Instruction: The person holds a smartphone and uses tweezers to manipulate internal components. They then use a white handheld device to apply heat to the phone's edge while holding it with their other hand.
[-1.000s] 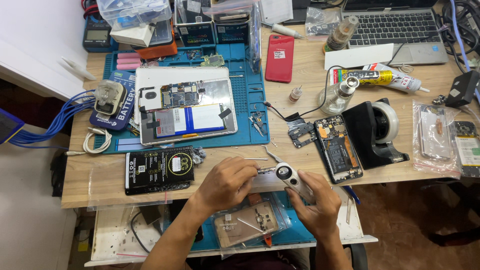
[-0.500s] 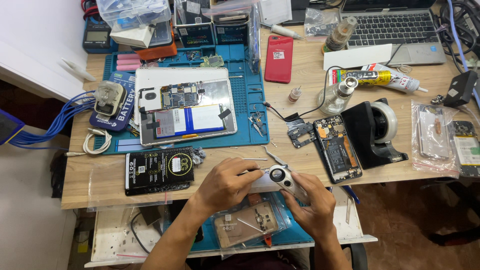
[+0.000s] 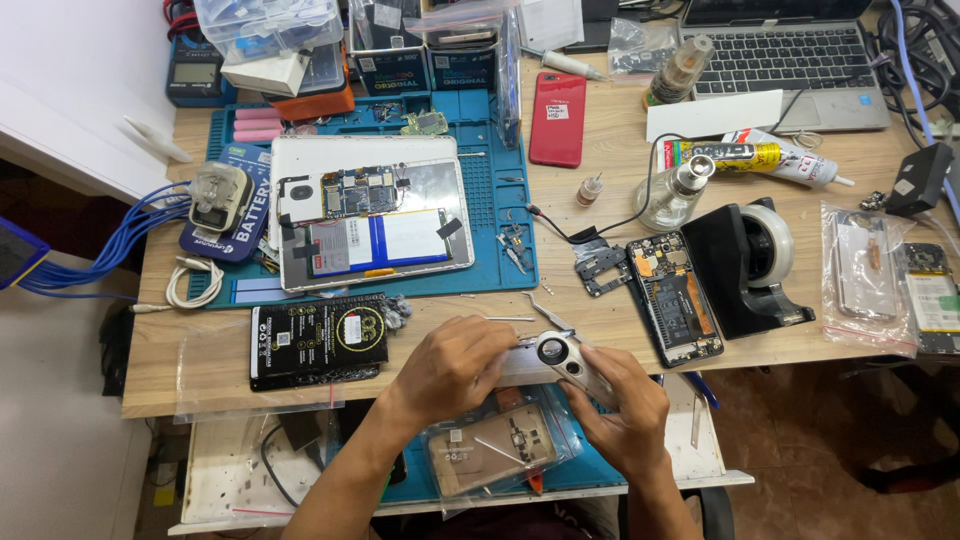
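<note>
A: hands? quick
B: left hand (image 3: 455, 368) and right hand (image 3: 628, 412) both on a white phone body (image 3: 560, 362) with a round black camera ring, at the near edge of the tabletop (image 3: 600, 150), roughly centre. Left fingers curled over its left end, holding it; right fingers wrapped round the right end from below, holding too

A: lifted or resting?
B: cannot tell, looks just above the edge

A: what's around it?
B: thin metal tweezers (image 3: 545, 313) just beyond the hands. Opened dark phone (image 3: 674, 297) with its insides showing, right of them, next to a black tape dispenser (image 3: 750, 260). Black flat package (image 3: 318, 339) to the left, near edge

A: under the hands?
B: lower pull-out shelf (image 3: 700, 440), a clear bag with a tan phone part (image 3: 492, 455) on a blue mat there

A: far side?
B: blue work mat (image 3: 500, 200) carrying an opened tablet (image 3: 370, 215), board and battery exposed. Red phone (image 3: 557, 118) to its right, small glass bottle (image 3: 675, 190), glue tube (image 3: 760, 158), laptop (image 3: 780, 55) far right. Blue cable bundle (image 3: 90, 250) off the left edge
</note>
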